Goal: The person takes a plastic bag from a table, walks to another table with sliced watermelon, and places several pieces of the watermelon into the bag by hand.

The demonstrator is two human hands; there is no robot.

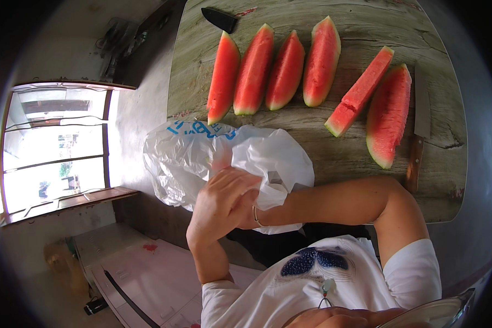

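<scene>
A white translucent plastic bag (pixel 270 156) with blue printing lies bunched over the near left part of the wood-patterned table. My left hand (pixel 225 201) is at its near side, fingers bent over the bunched plastic. My right hand (pixel 246 207), below a wrist bracelet (pixel 255 216), is largely covered by my left hand and the bag, so its grip is hidden. Something pinkish shows blurred through the plastic. Beyond the bag, several watermelon wedges (pixel 254 69) stand side by side; a narrow watermelon piece (pixel 363 90) leans near another wedge (pixel 389 115) at the right.
A broad-bladed knife (pixel 422 102) with a wooden handle (pixel 415 164) lies right of the wedges. A small dark blade or sheath (pixel 219 19) lies at the far left of the table (pixel 438 172). A barred window (pixel 55 151) is at the left, above a pale panelled surface (pixel 160 266).
</scene>
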